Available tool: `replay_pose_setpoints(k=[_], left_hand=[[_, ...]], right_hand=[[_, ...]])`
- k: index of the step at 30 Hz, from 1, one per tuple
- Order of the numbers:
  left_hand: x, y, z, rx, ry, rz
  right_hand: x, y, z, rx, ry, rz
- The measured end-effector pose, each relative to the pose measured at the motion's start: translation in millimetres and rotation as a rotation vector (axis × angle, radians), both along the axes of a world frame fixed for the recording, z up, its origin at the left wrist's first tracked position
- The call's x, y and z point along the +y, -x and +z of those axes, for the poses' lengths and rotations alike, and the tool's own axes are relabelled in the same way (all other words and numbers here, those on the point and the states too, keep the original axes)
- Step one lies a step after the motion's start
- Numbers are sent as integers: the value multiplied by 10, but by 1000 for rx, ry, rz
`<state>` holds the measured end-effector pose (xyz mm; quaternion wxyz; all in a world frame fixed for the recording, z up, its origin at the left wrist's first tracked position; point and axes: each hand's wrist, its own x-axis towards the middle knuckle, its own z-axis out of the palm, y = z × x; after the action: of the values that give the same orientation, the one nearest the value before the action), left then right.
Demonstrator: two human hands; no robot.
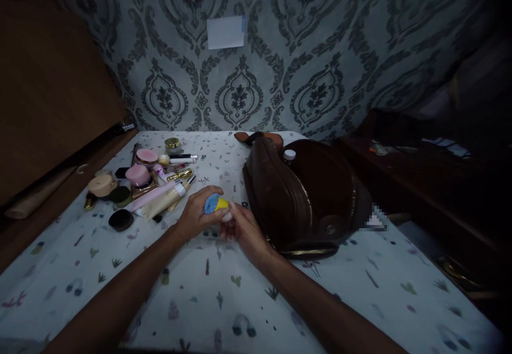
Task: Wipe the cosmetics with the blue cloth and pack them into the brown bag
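Both my hands meet over the middle of a bed covered by a white patterned sheet [224, 300]. My left hand [196, 212] is closed round a small blue and yellow container [214, 203]. My right hand [245, 230] pinches the same container at its white end, fingers curled. A brown leather bag [308, 199] with gold zips lies just right of my hands, a white-capped bottle [289, 155] poking out of its top.
A cluster of cosmetics [148, 183] lies at the left: tubes, pink and gold-lidded jars, black compacts, lipsticks. A wooden board [52, 103] leans at the far left. Dark furniture [420, 183] stands to the right. Patterned wallpaper with a white paper note [225, 32] is behind.
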<state>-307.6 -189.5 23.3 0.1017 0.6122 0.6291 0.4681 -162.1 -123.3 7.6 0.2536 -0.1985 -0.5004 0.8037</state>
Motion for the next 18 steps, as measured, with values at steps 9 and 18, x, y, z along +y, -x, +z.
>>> replay_pose_setpoints(k=[9, 18], left_hand=[[-11, -33, 27, -170, 87, -27], [6, -21, 0, -215, 110, 65]], right_hand=[[1, 5, -47, -11, -123, -108], [33, 20, -66, 21, -301, -283]])
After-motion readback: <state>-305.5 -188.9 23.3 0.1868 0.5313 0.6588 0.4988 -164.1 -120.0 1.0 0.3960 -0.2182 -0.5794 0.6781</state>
